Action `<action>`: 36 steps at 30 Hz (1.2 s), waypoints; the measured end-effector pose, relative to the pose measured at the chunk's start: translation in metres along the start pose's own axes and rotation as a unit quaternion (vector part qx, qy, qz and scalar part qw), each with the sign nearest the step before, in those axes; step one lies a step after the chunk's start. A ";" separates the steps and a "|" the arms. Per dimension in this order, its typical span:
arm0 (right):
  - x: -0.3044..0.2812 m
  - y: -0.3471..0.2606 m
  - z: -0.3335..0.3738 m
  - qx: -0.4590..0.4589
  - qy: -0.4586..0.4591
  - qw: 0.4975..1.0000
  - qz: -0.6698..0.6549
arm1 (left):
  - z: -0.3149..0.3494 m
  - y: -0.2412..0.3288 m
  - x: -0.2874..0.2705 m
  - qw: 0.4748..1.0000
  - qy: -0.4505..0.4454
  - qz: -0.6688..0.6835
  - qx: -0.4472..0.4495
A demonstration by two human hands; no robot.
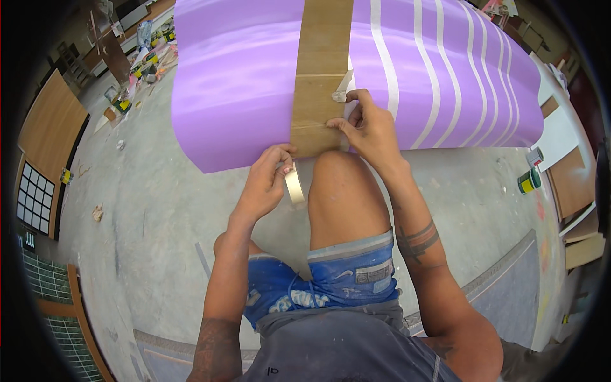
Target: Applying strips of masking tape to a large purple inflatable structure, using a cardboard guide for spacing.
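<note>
A large curved purple panel [235, 108] stands before me, with several white stripes [427, 70] running down its right part. A strip of brown cardboard [318, 95] lies over its middle, from the top down to the near edge. My left hand [264, 181] is closed round a roll of masking tape [294, 186], its fingertips touching the cardboard's lower left corner. My right hand [369, 127] pinches at the cardboard's right edge, beside a loose, crumpled bit of tape [341, 95]. Whether the thumb and forefinger hold the cardboard or the tape is hard to see.
My bent knee [347, 172] is close under the panel's near edge. Paint cans [528, 181] stand on the concrete floor [146, 216] at the right. More cans and litter [149, 63] lie at the far left. Wooden boards [54, 121] lean along the left side.
</note>
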State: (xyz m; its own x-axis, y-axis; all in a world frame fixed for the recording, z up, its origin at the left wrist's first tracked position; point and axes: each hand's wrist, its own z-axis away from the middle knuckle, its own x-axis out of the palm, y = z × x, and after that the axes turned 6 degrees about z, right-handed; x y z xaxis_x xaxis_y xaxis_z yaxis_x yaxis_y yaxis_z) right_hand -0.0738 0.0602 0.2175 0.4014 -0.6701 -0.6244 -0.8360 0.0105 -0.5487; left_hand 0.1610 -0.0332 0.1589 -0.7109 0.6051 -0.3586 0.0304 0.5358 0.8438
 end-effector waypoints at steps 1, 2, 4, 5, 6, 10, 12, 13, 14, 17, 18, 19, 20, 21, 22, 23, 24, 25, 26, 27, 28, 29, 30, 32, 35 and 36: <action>0.000 -0.001 0.001 0.002 -0.002 1.000 -0.001 | 0.000 0.001 0.000 1.000 0.000 0.000 -0.003; -0.001 -0.002 0.003 0.010 0.003 1.000 -0.016 | -0.001 0.001 0.000 1.000 0.001 -0.009 0.011; -0.003 -0.005 0.005 0.018 0.006 0.999 -0.034 | -0.001 0.006 -0.003 1.000 0.003 -0.020 0.022; -0.004 -0.006 0.008 0.019 0.025 0.998 -0.046 | -0.001 0.008 -0.005 1.000 0.002 0.006 0.004; -0.005 -0.009 0.012 0.019 0.043 0.997 -0.060 | 0.001 0.010 -0.007 0.999 0.002 0.031 -0.015; -0.012 -0.017 0.029 0.018 0.062 0.994 -0.093 | 0.007 0.005 -0.019 0.999 0.025 0.039 -0.011; -0.010 -0.019 0.043 0.009 0.083 0.994 -0.063 | 0.013 0.003 -0.026 1.000 0.024 0.016 -0.006; -0.007 -0.023 0.050 0.008 0.081 0.995 -0.065 | 0.013 -0.001 -0.026 0.999 0.027 0.015 -0.007; -0.004 -0.028 0.055 0.004 0.059 0.997 -0.054 | 0.010 -0.007 -0.027 0.999 0.036 0.036 -0.004; 0.009 -0.031 0.049 -0.044 0.050 0.997 -0.026 | -0.006 -0.005 -0.033 0.995 0.044 0.089 -0.021; 0.012 -0.029 0.042 -0.090 0.064 0.994 -0.010 | -0.012 -0.002 -0.033 0.991 0.042 0.121 -0.038; 0.014 -0.030 0.034 -0.089 0.064 0.994 -0.009 | -0.014 0.002 -0.033 0.989 0.037 0.140 -0.034; 0.015 -0.031 0.026 -0.102 0.078 0.992 -0.015 | -0.016 0.006 -0.032 0.989 0.036 0.141 -0.034; 0.016 -0.029 0.016 -0.117 0.092 0.989 -0.021 | -0.020 0.010 -0.029 0.992 0.029 0.122 -0.014; 0.018 -0.023 0.005 -0.116 0.090 0.989 -0.020 | -0.022 0.018 -0.028 0.995 0.021 0.101 0.003; 0.020 -0.015 -0.008 -0.121 0.082 0.988 -0.041 | -0.027 0.025 -0.029 0.994 0.020 0.103 0.003; 0.020 -0.015 -0.017 -0.126 0.073 0.987 -0.063 | -0.034 0.035 -0.032 0.997 0.005 0.078 -0.012; 0.016 -0.014 -0.024 -0.097 0.052 0.992 -0.056 | -0.037 0.039 -0.034 0.998 -0.011 0.053 -0.027; 0.013 -0.014 -0.022 -0.097 0.050 0.993 -0.053 | -0.036 0.036 -0.034 0.998 -0.011 0.056 -0.027; 0.010 -0.015 -0.024 -0.055 0.031 0.996 -0.069 | -0.038 0.033 -0.034 0.998 -0.025 0.056 -0.011; 0.007 -0.015 -0.026 -0.012 0.012 0.996 -0.084 | -0.041 0.030 -0.034 0.998 -0.040 0.057 0.004; 0.012 -0.001 -0.029 -0.055 0.017 0.994 -0.089 | -0.044 0.027 -0.037 0.998 -0.037 0.058 0.007; 0.011 0.003 -0.031 -0.055 0.014 0.995 -0.087 | -0.044 0.025 -0.039 0.995 -0.057 0.085 0.009; 0.009 0.011 -0.033 0.006 -0.004 0.992 -0.126 | -0.044 0.021 -0.037 0.991 -0.075 0.114 0.009; 0.007 0.017 -0.034 0.040 0.004 0.983 -0.182 | -0.047 0.022 -0.032 0.989 -0.069 0.132 -0.010; 0.007 0.015 -0.034 0.042 0.004 0.983 -0.181 | -0.049 0.020 -0.031 0.987 -0.053 0.153 -0.001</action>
State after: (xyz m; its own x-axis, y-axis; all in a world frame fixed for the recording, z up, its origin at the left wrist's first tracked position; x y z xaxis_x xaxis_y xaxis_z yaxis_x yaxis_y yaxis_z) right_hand -0.0967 0.0300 0.2236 0.6638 -0.6464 -0.3762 -0.6051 -0.1685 -0.7782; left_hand 0.1492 -0.0705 0.2063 -0.5906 0.7969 -0.1269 0.2314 0.3179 0.9195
